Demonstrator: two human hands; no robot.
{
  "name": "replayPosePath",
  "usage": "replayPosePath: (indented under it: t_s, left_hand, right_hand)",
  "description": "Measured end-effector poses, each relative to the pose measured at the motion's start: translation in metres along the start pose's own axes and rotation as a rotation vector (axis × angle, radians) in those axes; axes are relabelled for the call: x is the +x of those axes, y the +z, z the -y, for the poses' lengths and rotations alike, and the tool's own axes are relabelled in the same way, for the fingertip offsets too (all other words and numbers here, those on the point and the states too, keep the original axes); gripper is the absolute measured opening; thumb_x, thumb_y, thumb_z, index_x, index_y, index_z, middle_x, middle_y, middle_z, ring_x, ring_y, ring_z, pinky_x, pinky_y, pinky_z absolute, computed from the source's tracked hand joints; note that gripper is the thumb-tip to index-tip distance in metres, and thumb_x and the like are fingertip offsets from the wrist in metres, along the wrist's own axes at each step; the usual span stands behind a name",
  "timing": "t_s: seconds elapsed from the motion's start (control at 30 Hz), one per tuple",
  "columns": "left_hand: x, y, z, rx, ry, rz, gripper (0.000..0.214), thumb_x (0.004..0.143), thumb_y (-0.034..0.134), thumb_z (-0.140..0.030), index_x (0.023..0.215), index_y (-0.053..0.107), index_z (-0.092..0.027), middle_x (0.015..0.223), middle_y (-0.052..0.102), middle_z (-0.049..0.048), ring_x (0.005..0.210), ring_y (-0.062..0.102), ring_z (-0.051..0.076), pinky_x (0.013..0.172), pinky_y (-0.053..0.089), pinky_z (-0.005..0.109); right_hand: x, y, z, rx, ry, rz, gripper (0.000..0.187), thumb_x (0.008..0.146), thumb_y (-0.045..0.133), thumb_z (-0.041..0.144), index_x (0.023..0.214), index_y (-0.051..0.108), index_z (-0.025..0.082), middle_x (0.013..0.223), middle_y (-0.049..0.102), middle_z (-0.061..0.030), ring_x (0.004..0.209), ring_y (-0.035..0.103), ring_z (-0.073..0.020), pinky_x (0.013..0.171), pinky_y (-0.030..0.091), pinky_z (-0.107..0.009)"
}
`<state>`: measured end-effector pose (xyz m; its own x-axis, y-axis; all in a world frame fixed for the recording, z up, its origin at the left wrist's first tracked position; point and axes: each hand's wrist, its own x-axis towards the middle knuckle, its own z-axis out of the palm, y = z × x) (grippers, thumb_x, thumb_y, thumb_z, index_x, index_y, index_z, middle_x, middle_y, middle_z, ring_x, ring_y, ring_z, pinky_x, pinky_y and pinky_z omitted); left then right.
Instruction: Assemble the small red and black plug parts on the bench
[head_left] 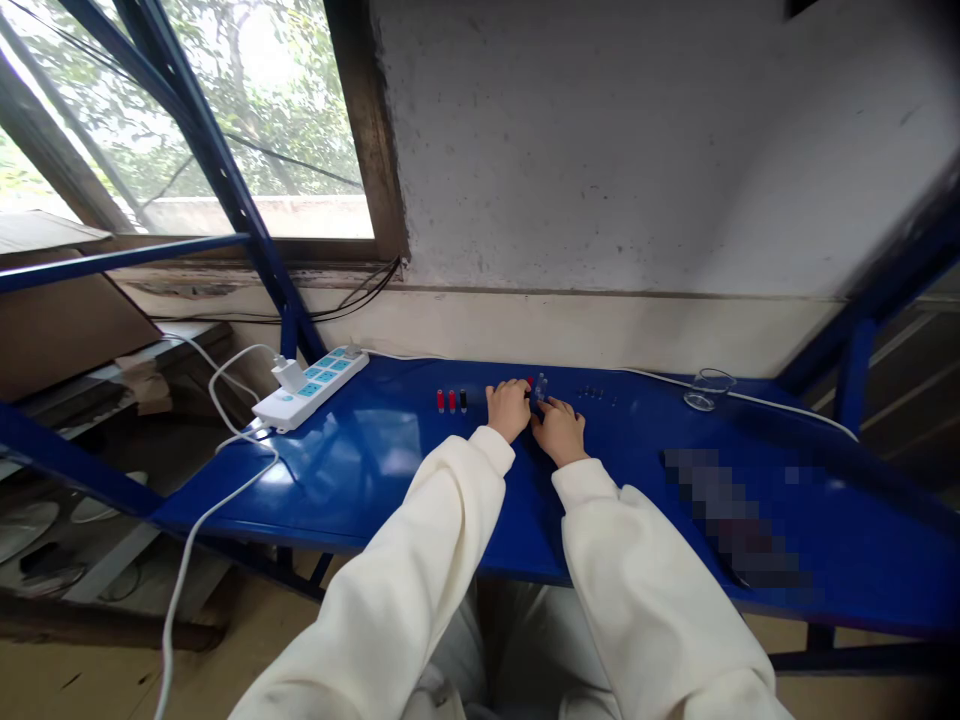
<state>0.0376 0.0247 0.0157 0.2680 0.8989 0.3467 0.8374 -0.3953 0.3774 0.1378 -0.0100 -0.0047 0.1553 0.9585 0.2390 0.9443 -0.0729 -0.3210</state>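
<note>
My left hand [508,408] is over the middle of the blue table [397,500], its fingers curled and closed. A small dark piece shows at its fingertips, too small to name. My right hand [562,432] is close beside it, fingers bent together; what they hold, if anything, is hidden. Just beyond both hands are a small red piece [530,381] and a few small clear pieces [541,384]. Left of my left hand, two red cylinders [446,401] and a black cylinder [463,401] stand in a row, each with a pale lower end.
Several tiny clear pieces [592,393] lie right of my hands. Farther right is a clear glass cup [702,393] by a white cable [795,408]. A blurred-out dark object [731,520] lies front right. At the left edge sits a white power strip [300,403] with cords.
</note>
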Motion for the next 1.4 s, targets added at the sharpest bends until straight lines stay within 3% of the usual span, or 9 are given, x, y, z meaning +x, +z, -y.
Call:
replayPosePath:
  t_s: [0.23, 0.47, 0.67, 0.93, 1.1, 1.23, 1.4]
  left_hand:
    - [-0.004, -0.01, 0.0, -0.044, -0.05, -0.034, 0.012, 0.08, 0.045, -0.017, 0.079, 0.057, -0.019, 0.09, 0.063, 0.0037, 0.088, 0.055, 0.019, 0.082, 0.026, 0.039]
    - [-0.038, -0.024, 0.003, -0.189, -0.02, -0.202, 0.009, 0.079, 0.046, -0.018, 0.079, 0.055, -0.019, 0.091, 0.059, 0.002, 0.082, 0.055, 0.014, 0.076, 0.033, 0.032]
    - [-0.054, -0.019, 0.009, -0.391, -0.053, -0.288, 0.007, 0.079, 0.046, -0.02, 0.081, 0.053, -0.018, 0.089, 0.059, 0.0026, 0.059, 0.05, 0.009, 0.07, 0.041, 0.027]
    - [-0.05, -0.011, 0.016, -0.589, -0.129, -0.343, 0.022, 0.078, 0.049, -0.021, 0.099, 0.054, -0.018, 0.089, 0.059, 0.0045, 0.062, 0.052, 0.009, 0.067, 0.046, 0.025]
    - [-0.05, -0.008, 0.015, -0.589, -0.074, -0.314, 0.014, 0.078, 0.05, -0.026, 0.083, 0.06, -0.017, 0.084, 0.06, 0.0052, 0.07, 0.055, 0.011, 0.066, 0.046, 0.024]
    - [-0.049, -0.008, 0.016, -0.64, -0.15, -0.312, 0.015, 0.077, 0.052, -0.028, 0.086, 0.059, -0.017, 0.077, 0.061, 0.003, 0.062, 0.053, 0.01, 0.064, 0.046, 0.024]
    - [-0.047, -0.01, 0.018, -0.763, -0.234, -0.343, 0.015, 0.075, 0.053, -0.024, 0.087, 0.058, -0.016, 0.076, 0.062, 0.0033, 0.06, 0.053, 0.009, 0.062, 0.046, 0.023]
  right_hand:
    - [0.002, 0.006, 0.0, 0.001, -0.019, 0.028, 0.041, 0.085, 0.036, 0.034, 0.122, 0.049, 0.022, 0.13, 0.043, -0.0122, 0.121, 0.032, -0.0258, 0.092, 0.024, -0.052]
    - [0.004, 0.009, 0.001, -0.012, -0.01, 0.047, 0.043, 0.087, 0.032, 0.037, 0.126, 0.044, 0.022, 0.133, 0.04, -0.0108, 0.124, 0.028, -0.0249, 0.094, 0.022, -0.055]
    - [0.006, 0.013, -0.001, -0.039, -0.011, 0.052, 0.042, 0.087, 0.033, 0.036, 0.126, 0.045, 0.025, 0.133, 0.04, -0.0099, 0.123, 0.029, -0.0252, 0.095, 0.023, -0.055]
    - [0.009, 0.016, -0.004, -0.036, -0.013, 0.034, 0.043, 0.087, 0.031, 0.037, 0.125, 0.045, 0.025, 0.133, 0.041, -0.0087, 0.122, 0.029, -0.0257, 0.095, 0.022, -0.055]
    - [0.009, 0.015, -0.003, -0.042, -0.01, 0.028, 0.042, 0.087, 0.031, 0.038, 0.124, 0.045, 0.025, 0.132, 0.042, -0.0079, 0.121, 0.03, -0.0249, 0.094, 0.023, -0.053]
    - [0.006, 0.009, -0.002, 0.043, -0.068, -0.05, 0.035, 0.086, 0.035, 0.034, 0.114, 0.052, 0.023, 0.123, 0.05, -0.0093, 0.114, 0.037, -0.0248, 0.09, 0.028, -0.05]
    - [0.003, -0.003, 0.003, 0.371, -0.185, -0.355, 0.03, 0.087, 0.03, 0.031, 0.1, 0.053, 0.015, 0.1, 0.056, -0.0128, 0.093, 0.05, -0.0201, 0.081, 0.037, -0.035]
